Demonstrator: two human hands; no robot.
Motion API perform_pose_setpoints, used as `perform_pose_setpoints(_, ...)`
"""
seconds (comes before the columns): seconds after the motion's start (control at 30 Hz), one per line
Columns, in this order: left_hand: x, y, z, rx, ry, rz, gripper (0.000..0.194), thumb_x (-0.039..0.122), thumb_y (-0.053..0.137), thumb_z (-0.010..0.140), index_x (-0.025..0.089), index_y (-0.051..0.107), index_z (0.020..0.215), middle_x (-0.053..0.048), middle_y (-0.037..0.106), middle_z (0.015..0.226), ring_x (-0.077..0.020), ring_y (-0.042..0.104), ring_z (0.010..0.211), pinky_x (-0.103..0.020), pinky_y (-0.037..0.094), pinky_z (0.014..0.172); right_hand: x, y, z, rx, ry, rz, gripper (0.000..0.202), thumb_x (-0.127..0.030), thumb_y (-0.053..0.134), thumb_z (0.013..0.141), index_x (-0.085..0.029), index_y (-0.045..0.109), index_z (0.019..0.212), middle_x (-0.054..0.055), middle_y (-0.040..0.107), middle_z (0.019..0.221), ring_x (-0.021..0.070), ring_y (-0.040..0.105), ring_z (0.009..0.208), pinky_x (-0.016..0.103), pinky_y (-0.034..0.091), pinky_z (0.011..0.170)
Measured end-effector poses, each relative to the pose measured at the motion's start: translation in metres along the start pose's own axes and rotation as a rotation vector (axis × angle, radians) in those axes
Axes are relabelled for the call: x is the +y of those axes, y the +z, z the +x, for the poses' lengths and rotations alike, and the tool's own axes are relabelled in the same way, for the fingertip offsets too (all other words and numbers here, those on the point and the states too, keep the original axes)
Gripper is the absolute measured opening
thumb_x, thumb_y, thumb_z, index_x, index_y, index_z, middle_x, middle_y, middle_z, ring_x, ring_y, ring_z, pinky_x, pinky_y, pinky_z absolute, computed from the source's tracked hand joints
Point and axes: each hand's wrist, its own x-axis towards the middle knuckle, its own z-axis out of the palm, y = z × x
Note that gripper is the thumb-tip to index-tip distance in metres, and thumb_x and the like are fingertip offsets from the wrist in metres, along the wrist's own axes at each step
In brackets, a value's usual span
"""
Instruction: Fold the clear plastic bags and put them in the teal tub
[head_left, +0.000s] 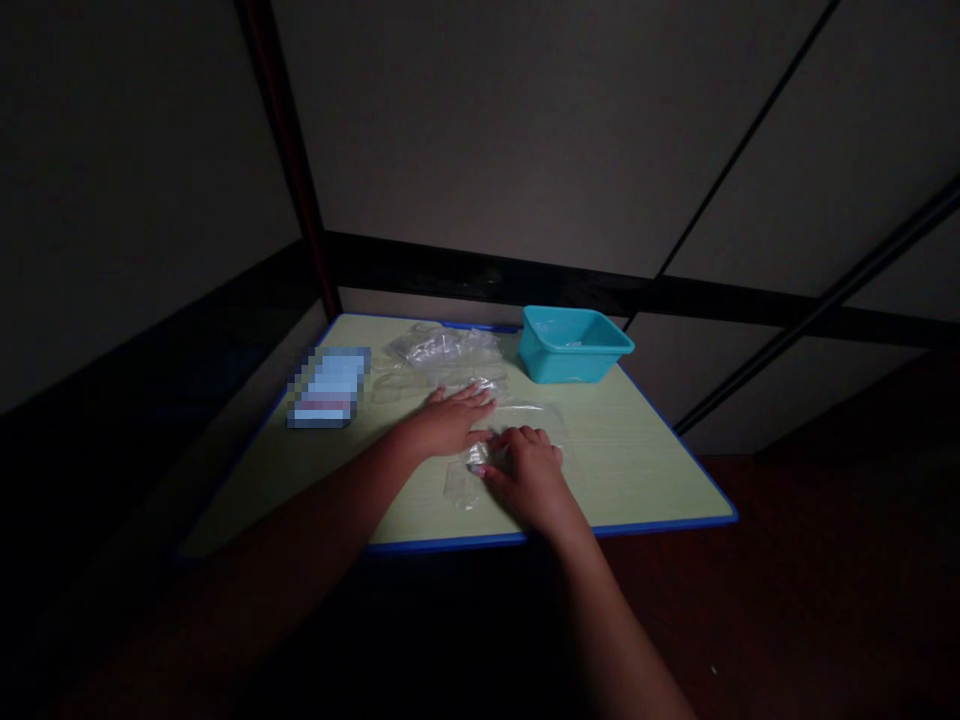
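A clear plastic bag [544, 418] lies flat on the light tabletop [637, 465], partly under both hands. My left hand [454, 422] rests palm down at its left side, fingers spread. Beside it, my right hand [531, 468] is bent over the plastic, with its fingers curled and the thumb pointing left; whether it pinches a fold is too small to tell. A narrow clear strip of plastic [459, 487] shows just below, between the hands. Behind my left hand lies a crumpled heap of clear plastic bags [439, 347].
A turquoise basket [574, 364] stands at the back right of the table, with something pale inside. A blurred-out flat object [330, 388] lies at the left. The table has a blue edge, and panelled walls rise behind it.
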Motion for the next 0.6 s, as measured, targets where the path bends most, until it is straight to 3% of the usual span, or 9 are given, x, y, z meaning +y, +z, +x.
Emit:
perform_pose_setpoints(0.3,0.000,0.002,0.000,-0.002,-0.002,0.003,0.054,0.044,0.039,0.091,0.030,0.027,0.142,-0.001,0.017,0.151,-0.0223,0.011,0.139,-0.055,0.012,0.107,-0.011,0.008,0.000,-0.044,-0.032,0.002,0.018,-0.037,0.064,0.077,-0.020,0.059,0.083,0.006,0.058,0.096,0.0243,0.045,0.096,0.034,0.030,0.073)
perform_pose_setpoints(0.6,0.003,-0.003,-0.001,-0.021,-0.009,-0.012,0.056,0.047,0.037,0.091,0.030,0.025,0.142,-0.002,0.018,0.151,-0.0227,0.009,0.140,-0.055,0.013,0.106,-0.013,0.003,-0.021,0.019,-0.148,0.043,0.005,-0.024,0.058,0.081,-0.020,0.056,0.083,0.004,0.060,0.090,0.0213,0.047,0.090,0.032,0.030,0.073)
